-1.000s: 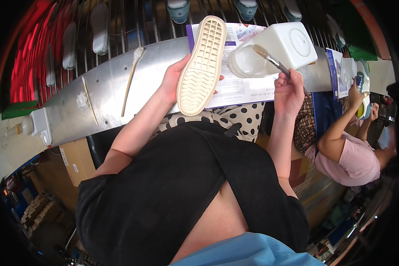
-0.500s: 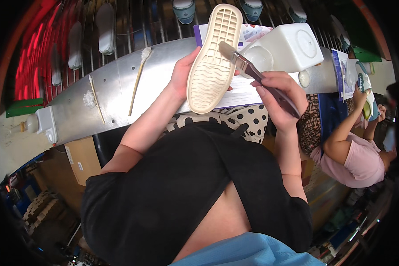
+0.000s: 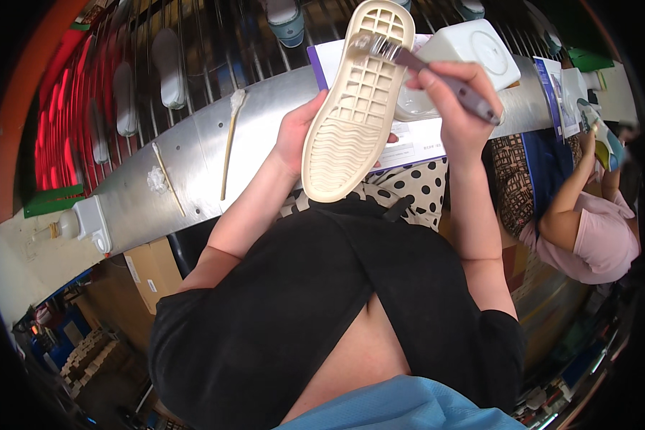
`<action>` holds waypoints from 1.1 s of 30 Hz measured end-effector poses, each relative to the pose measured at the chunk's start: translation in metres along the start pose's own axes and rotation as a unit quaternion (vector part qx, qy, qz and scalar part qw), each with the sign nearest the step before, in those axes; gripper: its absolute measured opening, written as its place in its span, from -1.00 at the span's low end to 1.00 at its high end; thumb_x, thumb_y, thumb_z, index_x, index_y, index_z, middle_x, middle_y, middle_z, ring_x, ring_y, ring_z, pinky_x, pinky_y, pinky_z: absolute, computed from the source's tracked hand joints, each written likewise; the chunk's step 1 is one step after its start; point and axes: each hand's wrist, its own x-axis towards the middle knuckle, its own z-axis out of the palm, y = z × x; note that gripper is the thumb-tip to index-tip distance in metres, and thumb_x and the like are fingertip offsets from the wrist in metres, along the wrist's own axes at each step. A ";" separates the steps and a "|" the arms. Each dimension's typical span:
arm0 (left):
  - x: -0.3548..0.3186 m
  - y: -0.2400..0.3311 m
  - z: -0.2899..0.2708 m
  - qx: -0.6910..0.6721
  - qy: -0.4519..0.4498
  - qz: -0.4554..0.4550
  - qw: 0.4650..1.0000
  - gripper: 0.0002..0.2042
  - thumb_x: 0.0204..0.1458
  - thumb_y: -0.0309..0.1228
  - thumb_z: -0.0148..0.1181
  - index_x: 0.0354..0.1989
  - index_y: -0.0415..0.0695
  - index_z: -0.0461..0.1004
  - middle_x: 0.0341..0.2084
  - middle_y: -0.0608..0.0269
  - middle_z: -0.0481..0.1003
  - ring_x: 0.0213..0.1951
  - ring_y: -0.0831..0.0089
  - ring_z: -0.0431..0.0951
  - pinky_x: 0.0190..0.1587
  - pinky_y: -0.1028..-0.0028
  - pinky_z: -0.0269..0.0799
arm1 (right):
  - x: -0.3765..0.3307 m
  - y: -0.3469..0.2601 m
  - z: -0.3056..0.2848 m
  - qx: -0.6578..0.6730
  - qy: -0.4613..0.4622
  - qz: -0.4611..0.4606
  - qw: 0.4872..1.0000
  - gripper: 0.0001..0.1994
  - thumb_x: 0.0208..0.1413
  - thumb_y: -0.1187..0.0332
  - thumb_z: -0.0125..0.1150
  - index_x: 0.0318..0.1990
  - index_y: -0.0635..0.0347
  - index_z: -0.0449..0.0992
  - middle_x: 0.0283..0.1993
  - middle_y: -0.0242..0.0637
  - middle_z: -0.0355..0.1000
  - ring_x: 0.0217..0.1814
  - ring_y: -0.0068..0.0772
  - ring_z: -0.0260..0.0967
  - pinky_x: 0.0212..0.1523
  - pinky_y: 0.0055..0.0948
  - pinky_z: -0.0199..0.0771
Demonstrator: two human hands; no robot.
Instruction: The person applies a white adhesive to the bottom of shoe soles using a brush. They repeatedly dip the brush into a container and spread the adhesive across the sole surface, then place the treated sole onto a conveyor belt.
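A cream shoe sole (image 3: 347, 154) is tilted up in front of me, its grid and wavy ridges facing me. My left hand (image 3: 299, 136) grips it by its left edge, with fingertips showing past the right edge, so the rest of that hand is behind the sole. Between the fingers and thumb of my right hand (image 3: 469, 104) is a brown-handled flat paintbrush (image 3: 411, 60). Its bristles, smeared by motion, lie over the gridded upper part of the sole. Just behind the brush, a white plastic container (image 3: 480, 50) lies on its side, partly hidden by my right hand.
Beyond the metal ledge (image 3: 132, 208) runs a rack of bars (image 3: 218, 54) bearing shoes, including a blue-and-white one (image 3: 285, 27). Two white-tipped sticks (image 3: 230, 143) lie on the ledge at left. Papers (image 3: 426, 140) lie beneath the sole. A co-worker (image 3: 588, 233) at right holds a shoe.
The brush has moved up the sole toward its far end. The sole has shifted slightly and leans more to the right. The co-worker's shoe has turned.
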 end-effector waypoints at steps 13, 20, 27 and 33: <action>0.006 0.021 -0.002 -0.098 -0.031 0.053 0.993 -0.31 0.36 0.11 -0.35 0.46 -0.19 0.08 0.32 -0.24 0.26 0.29 -0.24 0.32 0.25 -0.18 0.35 | -0.031 0.000 0.037 0.002 -0.082 0.051 0.995 -0.97 -0.02 0.65 0.24 -0.40 0.38 0.53 -0.43 -0.28 0.54 -0.45 -0.59 0.48 -0.42 -0.58 0.44; 0.006 0.040 0.002 -0.018 -0.004 0.101 0.995 -0.32 0.35 0.11 -0.36 0.50 -0.09 0.03 0.39 -0.11 0.18 0.35 -0.39 0.16 0.27 -0.33 0.21 | -0.028 -0.021 0.027 0.029 -0.288 0.021 0.957 -0.92 -0.06 0.61 0.24 -0.37 0.29 0.56 -0.42 -0.29 0.52 -0.44 -0.47 0.48 -0.42 -0.53 0.41; 0.004 0.024 0.007 -0.020 -0.052 0.055 0.997 -0.35 0.35 0.07 -0.36 0.52 0.00 0.00 0.44 -0.02 0.12 0.38 -0.42 0.08 0.19 -0.50 0.19 | 0.049 0.011 0.016 -0.090 -0.104 -0.128 0.982 -0.83 0.06 0.67 0.27 -0.18 0.36 0.62 -0.24 -0.25 0.59 -0.21 -0.46 0.58 -0.19 -0.53 0.60; 0.003 0.027 0.005 -0.121 0.033 0.116 0.985 -0.35 0.35 0.06 -0.36 0.45 -0.12 0.12 0.33 -0.10 0.29 0.28 -0.19 0.36 0.18 -0.42 0.29 | 0.005 0.005 0.034 -0.069 -0.219 -0.099 0.968 -0.86 0.01 0.66 0.29 -0.24 0.34 0.61 -0.27 -0.23 0.60 -0.26 -0.45 0.58 -0.25 -0.50 0.56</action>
